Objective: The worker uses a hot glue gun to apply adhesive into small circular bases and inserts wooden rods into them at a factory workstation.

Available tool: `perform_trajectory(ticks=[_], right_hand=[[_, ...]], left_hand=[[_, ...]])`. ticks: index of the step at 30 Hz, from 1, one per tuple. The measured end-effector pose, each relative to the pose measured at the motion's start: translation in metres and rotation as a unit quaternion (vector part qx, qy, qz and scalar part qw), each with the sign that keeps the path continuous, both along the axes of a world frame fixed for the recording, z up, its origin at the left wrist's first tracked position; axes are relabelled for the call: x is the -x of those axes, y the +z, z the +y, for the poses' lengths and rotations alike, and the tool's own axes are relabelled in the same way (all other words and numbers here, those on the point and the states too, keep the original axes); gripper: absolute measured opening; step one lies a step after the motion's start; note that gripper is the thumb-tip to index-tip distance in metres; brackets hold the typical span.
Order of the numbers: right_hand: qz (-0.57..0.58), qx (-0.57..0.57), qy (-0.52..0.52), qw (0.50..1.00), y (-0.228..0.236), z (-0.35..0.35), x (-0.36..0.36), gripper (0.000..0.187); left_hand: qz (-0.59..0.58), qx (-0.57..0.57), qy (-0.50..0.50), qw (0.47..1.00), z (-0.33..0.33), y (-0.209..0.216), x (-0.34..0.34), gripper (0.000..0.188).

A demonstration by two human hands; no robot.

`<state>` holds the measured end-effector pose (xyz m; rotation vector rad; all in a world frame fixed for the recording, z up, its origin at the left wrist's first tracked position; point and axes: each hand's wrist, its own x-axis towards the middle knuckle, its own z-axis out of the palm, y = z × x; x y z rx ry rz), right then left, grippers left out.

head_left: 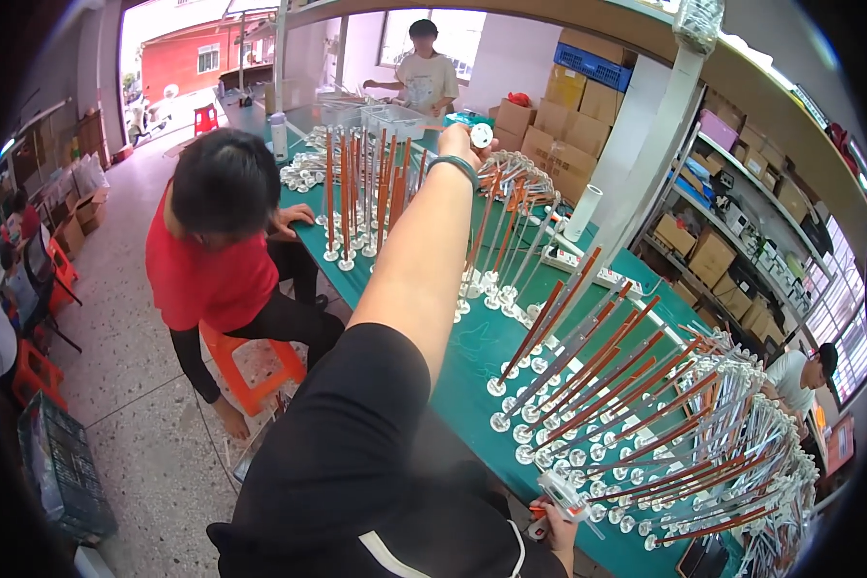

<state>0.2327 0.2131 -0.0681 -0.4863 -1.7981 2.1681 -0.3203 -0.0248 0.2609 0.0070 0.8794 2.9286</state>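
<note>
My left arm stretches far forward over the green table, a dark bracelet round its wrist. My left hand (pixel 456 142) is closed on a white round base (pixel 482 136) with small dark marks on its face. Low by the table's near edge, my right hand (pixel 555 532) is closed round a white and grey handheld tool (pixel 564 496) with an orange part; its exact kind is unclear. Beside that tool stand rows of white round bases (pixel 578 458) carrying brown and silver rods (pixel 607 376). More upright rods (pixel 361 183) stand left of my outstretched forearm.
A person in red (pixel 202 250) sits on an orange stool (pixel 250 371) at the left, one hand on the table (pixel 482 356). Another person (pixel 426 77) stands at the far end. A power strip (pixel 588 270), a white roll (pixel 584 214) and a metal post (pixel 636 173) are at the right.
</note>
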Motion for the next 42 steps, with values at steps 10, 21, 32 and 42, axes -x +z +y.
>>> perform_trajectory(ticks=[10,21,32,42], right_hand=[[-0.001,-0.002,0.011,1.0,0.005,-0.002,0.0,0.027],[0.029,0.008,0.018,0.999,0.005,-0.002,0.002,0.031],[0.032,0.025,0.038,0.998,0.001,0.0,-0.002,0.027],[0.059,0.054,0.047,0.996,-0.003,0.001,-0.003,0.031]], left_hand=[[0.086,-0.005,-0.015,0.996,0.016,0.027,-0.032,0.033],[0.362,0.011,-0.075,0.929,0.025,0.0,-0.206,0.037],[0.203,0.192,-0.189,0.941,0.003,-0.209,-0.297,0.035],[0.168,0.286,-0.19,0.924,-0.002,-0.263,-0.306,0.033]])
